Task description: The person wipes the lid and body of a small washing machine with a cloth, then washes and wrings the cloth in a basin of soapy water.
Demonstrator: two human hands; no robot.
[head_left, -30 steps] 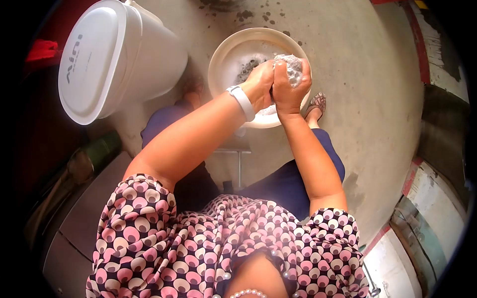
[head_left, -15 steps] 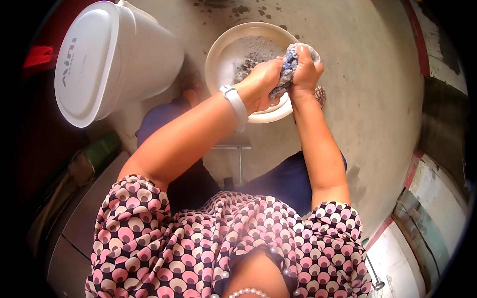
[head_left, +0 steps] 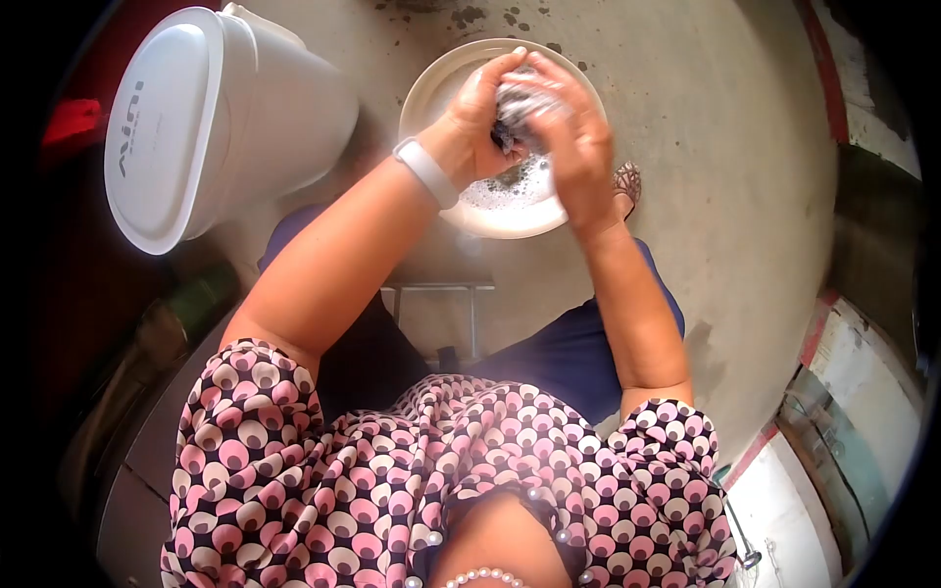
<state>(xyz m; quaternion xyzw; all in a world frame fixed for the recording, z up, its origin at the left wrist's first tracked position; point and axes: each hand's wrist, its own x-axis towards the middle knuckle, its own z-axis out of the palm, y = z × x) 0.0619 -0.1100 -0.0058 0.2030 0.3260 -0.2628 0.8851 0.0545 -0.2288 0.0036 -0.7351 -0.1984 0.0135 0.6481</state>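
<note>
A bunched wet cloth [head_left: 527, 96], whitish and grey with a dark patch, is pressed between my two hands above a cream basin [head_left: 424, 90]. My left hand [head_left: 476, 110], with a pale band on its wrist, cups the cloth from the left, thumb towards the top. From the right, my right hand [head_left: 580, 139] curls over it, its fingers smeared by motion. Soapy water [head_left: 518, 188] with white bubbles shows in the basin below, partly hidden by my hands.
A large white lidded bucket [head_left: 165, 129] stands left of the basin. My patterned shoe [head_left: 627, 184] is close to the basin's right side. A metal-legged stand [head_left: 441, 286] is between my knees. Wet spots [head_left: 469, 17] mark the floor beyond the basin.
Both hands have moved left, further over the basin. The cloth, earlier twisted in my fists at the basin's right side, is now bunched between my palms.
</note>
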